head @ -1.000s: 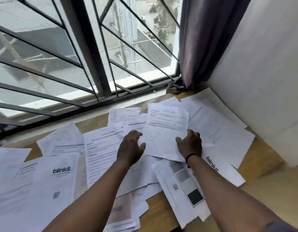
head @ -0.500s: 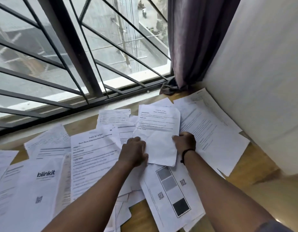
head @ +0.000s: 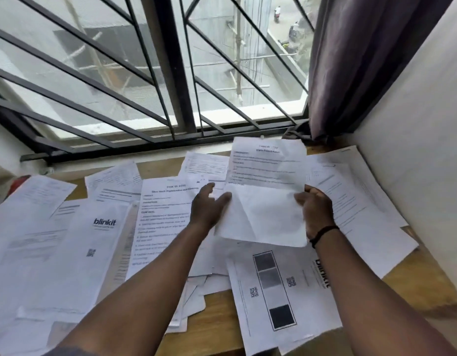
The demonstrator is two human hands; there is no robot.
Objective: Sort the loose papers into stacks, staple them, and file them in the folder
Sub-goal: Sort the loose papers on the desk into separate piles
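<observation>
The creased sheet [head: 266,196] that lay flat among the loose papers [head: 68,240] a second ago is now lifted off the pile and tilted up toward the window grille [head: 171,73]. The right hand [head: 316,211] grips its right edge, fingers curled round the paper. The left hand [head: 208,209] meets the left edge with fingers extended and loosely spread, supporting rather than pinching. The rest remains scattered over the desk [head: 217,319]. Sorting appears to have just begun with this first sheet; no stapler or folder is in view.
</observation>
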